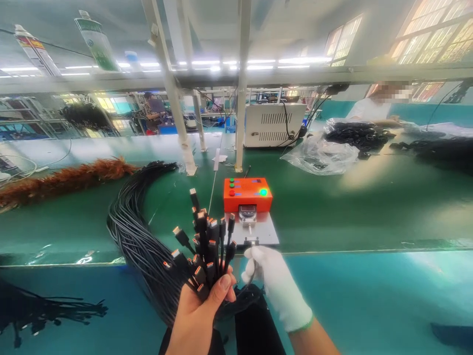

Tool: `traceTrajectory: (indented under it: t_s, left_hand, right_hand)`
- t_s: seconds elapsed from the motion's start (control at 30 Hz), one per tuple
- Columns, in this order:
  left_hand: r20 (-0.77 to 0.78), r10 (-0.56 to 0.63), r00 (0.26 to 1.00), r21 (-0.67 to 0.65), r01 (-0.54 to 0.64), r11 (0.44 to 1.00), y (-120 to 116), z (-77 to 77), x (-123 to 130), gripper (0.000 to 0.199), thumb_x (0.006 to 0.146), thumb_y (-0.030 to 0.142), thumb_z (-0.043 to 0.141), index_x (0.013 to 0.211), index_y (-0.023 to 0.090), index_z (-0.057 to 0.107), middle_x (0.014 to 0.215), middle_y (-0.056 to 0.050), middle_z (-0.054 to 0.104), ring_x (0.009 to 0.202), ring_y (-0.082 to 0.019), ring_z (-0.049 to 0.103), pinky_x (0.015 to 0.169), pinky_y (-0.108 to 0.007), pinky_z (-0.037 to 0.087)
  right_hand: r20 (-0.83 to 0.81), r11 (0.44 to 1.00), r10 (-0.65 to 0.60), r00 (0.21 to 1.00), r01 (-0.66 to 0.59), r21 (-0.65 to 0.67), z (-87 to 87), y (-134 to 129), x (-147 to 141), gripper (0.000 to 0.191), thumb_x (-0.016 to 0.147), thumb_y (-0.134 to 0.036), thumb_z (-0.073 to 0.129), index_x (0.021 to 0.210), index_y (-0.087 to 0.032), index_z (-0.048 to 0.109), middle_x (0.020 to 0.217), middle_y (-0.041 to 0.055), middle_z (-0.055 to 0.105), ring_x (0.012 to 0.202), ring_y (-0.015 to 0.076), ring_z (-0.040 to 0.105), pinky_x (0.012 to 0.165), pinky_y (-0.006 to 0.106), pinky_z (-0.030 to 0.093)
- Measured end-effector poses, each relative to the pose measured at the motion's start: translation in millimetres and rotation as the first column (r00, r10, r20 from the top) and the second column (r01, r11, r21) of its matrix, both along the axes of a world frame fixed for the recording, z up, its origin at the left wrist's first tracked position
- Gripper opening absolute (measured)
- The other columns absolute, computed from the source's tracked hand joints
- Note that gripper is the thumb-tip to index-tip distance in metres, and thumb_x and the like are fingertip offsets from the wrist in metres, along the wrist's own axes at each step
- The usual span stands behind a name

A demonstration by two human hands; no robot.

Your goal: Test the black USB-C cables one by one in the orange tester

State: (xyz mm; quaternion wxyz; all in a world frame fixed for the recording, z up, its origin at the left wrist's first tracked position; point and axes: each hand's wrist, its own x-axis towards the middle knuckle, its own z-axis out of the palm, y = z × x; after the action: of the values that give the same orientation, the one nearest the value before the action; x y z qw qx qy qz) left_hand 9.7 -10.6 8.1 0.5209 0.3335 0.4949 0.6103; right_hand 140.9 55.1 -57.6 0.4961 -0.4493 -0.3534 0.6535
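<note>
My left hand (207,301), bare, is closed round a bunch of black USB cables (201,241). Their connectors, several with orange tips, fan upward above the thumb. The long black cable bundle (136,231) curves from the bench down beside my left wrist. My right hand (264,276) wears a white glove and pinches a black cable at the front of a metal test plate (268,229); the cable's end is hidden by the fingers. Behind the plate stands an orange box (247,192) with a glowing green light, green and red buttons, and a small dial gauge (247,212).
A green-topped bench (332,212) spans the view, with upright posts (242,98) behind the orange box. A clear plastic bag (321,153) and black cables lie at right. A brown-orange bundle (70,177) lies left. A white vented cabinet (275,125) stands behind; a person (369,106) sits beyond.
</note>
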Motion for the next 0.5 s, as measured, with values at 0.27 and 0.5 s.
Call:
traceTrajectory:
  t_s: [0.27,0.5]
  left_hand:
    - [0.001,0.033,0.999,0.032,-0.033,0.999,-1,-0.8,5,0.009,0.07,0.027,0.074,0.074,0.019,0.072,0.056,0.001,0.064,0.056,-0.013,0.056,0.062,-0.022,0.046]
    - [0.064,0.064,0.996,-0.022,-0.062,0.998,0,3.5,1,0.018,0.064,0.03,0.078,0.075,0.016,0.073,0.066,-0.004,0.071,0.052,-0.016,0.058,0.059,-0.03,0.049]
  right_hand:
    - [-0.081,0.997,-0.005,0.997,-0.001,-0.081,-10.3,15,-3,0.032,0.066,-0.045,0.061,0.071,-0.014,0.058,0.041,-0.0037,0.054,0.035,0.015,0.054,0.044,0.029,0.043]
    - [-0.099,0.998,-0.028,0.995,0.022,-0.064,-9.4,13,-4,0.029,0.068,-0.042,0.06,0.071,-0.013,0.059,0.041,-0.0031,0.054,0.037,0.0153,0.055,0.042,0.027,0.042]
